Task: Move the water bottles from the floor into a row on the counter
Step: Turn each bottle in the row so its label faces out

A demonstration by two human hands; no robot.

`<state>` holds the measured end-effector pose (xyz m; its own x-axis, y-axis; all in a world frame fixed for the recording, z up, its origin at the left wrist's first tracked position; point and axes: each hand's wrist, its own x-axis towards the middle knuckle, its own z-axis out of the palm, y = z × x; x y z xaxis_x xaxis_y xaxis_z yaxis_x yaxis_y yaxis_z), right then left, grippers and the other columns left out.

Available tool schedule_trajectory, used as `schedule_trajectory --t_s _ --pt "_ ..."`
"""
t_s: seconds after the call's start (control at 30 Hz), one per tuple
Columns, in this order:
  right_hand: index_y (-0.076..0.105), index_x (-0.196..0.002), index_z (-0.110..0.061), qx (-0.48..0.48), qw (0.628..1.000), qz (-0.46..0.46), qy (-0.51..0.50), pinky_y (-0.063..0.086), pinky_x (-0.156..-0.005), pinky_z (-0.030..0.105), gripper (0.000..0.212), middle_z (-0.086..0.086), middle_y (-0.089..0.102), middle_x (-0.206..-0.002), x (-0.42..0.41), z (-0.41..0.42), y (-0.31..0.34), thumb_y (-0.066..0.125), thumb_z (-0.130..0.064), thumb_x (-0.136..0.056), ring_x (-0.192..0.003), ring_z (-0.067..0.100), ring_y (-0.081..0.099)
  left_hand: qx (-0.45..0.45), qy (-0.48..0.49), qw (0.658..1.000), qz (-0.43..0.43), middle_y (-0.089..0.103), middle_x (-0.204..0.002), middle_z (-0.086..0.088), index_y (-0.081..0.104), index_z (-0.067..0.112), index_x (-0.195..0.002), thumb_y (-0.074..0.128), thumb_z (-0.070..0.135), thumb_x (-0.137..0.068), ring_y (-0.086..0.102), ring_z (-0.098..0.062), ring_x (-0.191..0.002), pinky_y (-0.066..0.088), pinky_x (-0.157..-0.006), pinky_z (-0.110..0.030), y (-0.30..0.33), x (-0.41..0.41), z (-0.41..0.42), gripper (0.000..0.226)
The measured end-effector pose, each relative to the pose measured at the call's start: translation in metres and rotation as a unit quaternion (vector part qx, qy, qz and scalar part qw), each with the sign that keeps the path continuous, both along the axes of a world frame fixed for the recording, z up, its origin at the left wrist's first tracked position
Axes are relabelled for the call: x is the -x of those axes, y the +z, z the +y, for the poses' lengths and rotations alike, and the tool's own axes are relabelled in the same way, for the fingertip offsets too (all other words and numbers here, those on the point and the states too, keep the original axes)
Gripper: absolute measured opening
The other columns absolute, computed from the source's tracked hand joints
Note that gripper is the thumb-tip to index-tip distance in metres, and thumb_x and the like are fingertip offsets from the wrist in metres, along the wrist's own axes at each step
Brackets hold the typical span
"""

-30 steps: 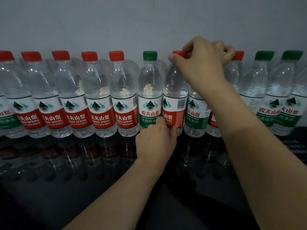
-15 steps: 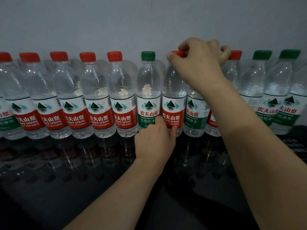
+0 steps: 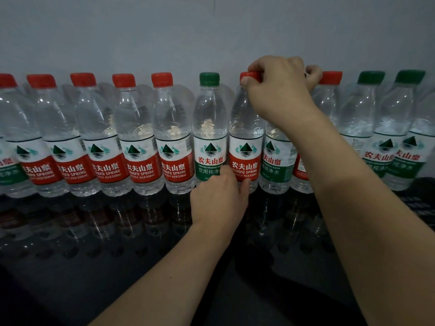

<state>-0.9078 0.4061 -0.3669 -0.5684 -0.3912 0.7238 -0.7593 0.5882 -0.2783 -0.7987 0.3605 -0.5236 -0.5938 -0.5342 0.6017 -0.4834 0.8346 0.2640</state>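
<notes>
A long row of water bottles is seen standing upright on a dark shiny counter, side by side against a pale wall at the far side. Red caps are worn by most, green caps by a few. One red-label bottle near the middle is held by both hands. Its bottom is gripped by the left hand, with the fingers curled round the label's lower edge. Its red cap is pinched from above by the right hand, fingers bent.
</notes>
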Motion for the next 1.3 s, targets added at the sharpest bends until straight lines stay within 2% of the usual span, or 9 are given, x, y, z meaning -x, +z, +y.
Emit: schedule_trajectory --t_s 0.43,0.5,0.6,0.7,0.8,0.9,1.07,1.17,1.3 --pt "0.058 -0.123 -0.026 0.046 0.997 0.0 0.065 0.023 -0.095 0.032 0.038 -0.007 0.062 -0.118 0.005 0.009 0.004 0.048 -0.043 -0.091 -0.122 0.021 0.046 0.01 -0.009 1.0 0.014 0.066 -0.076 0.0 0.046 0.02 -0.095 0.046 0.055 -0.093 0.065 -0.024 -0.066 0.036 -0.051 -0.028 0.002 -0.002 -0.001 0.035" --pt "0.058 -0.125 -0.022 0.069 0.995 -0.019 0.071 0.032 -0.105 0.036 0.04 -0.004 0.062 -0.122 0.01 0.019 0.01 0.048 -0.041 -0.092 -0.12 0.022 0.05 0.021 -0.016 0.999 0.021 0.066 -0.073 0.001 0.048 0.019 -0.097 0.046 0.054 -0.093 0.065 -0.022 -0.062 0.035 -0.049 -0.027 0.006 -0.005 0.001 0.034" --pt "0.06 -0.123 -0.018 0.068 0.995 -0.029 0.067 0.039 -0.103 0.042 0.039 0.0 0.064 -0.119 0.015 0.036 0.011 0.049 -0.041 -0.093 -0.113 0.023 0.056 0.032 -0.028 0.998 0.042 0.064 -0.068 0.004 0.051 0.019 -0.098 0.049 0.05 -0.094 0.063 -0.018 -0.056 0.031 -0.045 -0.024 0.015 -0.012 0.003 0.031" --pt "0.065 -0.112 -0.023 0.031 0.999 -0.001 0.037 0.028 -0.098 0.034 0.035 -0.004 0.067 -0.109 0.021 0.046 0.01 0.047 -0.047 -0.094 -0.109 0.022 0.056 0.073 -0.049 0.993 0.073 0.06 -0.06 0.007 0.058 0.016 -0.094 0.058 0.039 -0.091 0.056 -0.013 -0.048 0.021 -0.041 -0.02 0.029 -0.015 0.003 0.023" --pt "0.067 -0.104 -0.027 0.016 0.999 0.006 0.034 0.019 -0.091 0.035 0.035 -0.008 0.067 -0.104 0.018 0.042 0.01 0.044 -0.052 -0.093 -0.11 0.022 0.054 0.11 -0.067 0.987 0.091 0.059 -0.062 0.005 0.061 0.015 -0.092 0.066 0.035 -0.086 0.057 -0.017 -0.059 0.028 -0.045 -0.023 0.044 -0.011 0.004 0.022" --pt "0.066 -0.111 -0.029 0.009 1.0 0.015 0.015 0.016 -0.105 0.046 0.046 -0.006 0.066 -0.109 0.01 0.032 0.009 0.044 -0.061 -0.089 -0.121 0.024 0.045 0.081 -0.049 0.994 0.058 0.065 -0.072 0.004 0.058 0.018 -0.1 0.056 0.047 -0.09 0.061 -0.021 -0.073 0.044 -0.051 -0.031 0.06 -0.003 0.006 0.031" --pt "0.066 -0.102 -0.028 0.014 1.0 0.016 -0.003 0.009 -0.105 0.05 0.042 -0.004 0.067 -0.101 0.006 0.017 0.01 0.049 -0.063 -0.087 -0.123 0.025 0.039 0.054 -0.007 0.998 0.015 0.056 -0.063 0.004 0.058 0.017 -0.083 0.055 0.053 -0.089 0.054 -0.02 -0.056 0.03 -0.046 -0.026 0.056 -0.003 0.006 0.037" --pt "0.067 -0.094 -0.027 -0.001 1.0 0.029 -0.003 0.01 -0.105 0.051 0.041 -0.004 0.065 -0.096 0.005 0.01 0.009 0.052 -0.064 -0.085 -0.12 0.026 0.042 0.024 -0.005 0.999 -0.026 0.06 -0.067 0.003 0.059 0.018 -0.078 0.057 0.056 -0.087 0.061 -0.02 -0.063 0.046 -0.052 -0.029 0.043 -0.001 0.001 0.039" --pt "0.068 -0.093 -0.027 0.013 0.999 0.039 0.002 0.011 -0.105 0.05 0.034 -0.006 0.065 -0.093 0.004 0.009 0.007 0.054 -0.057 -0.086 -0.116 0.025 0.045 -0.001 -0.001 0.999 -0.045 0.062 -0.071 0.005 0.061 0.02 -0.079 0.058 0.057 -0.087 0.064 -0.019 -0.066 0.04 -0.052 -0.026 0.03 0.001 0.001 0.038"
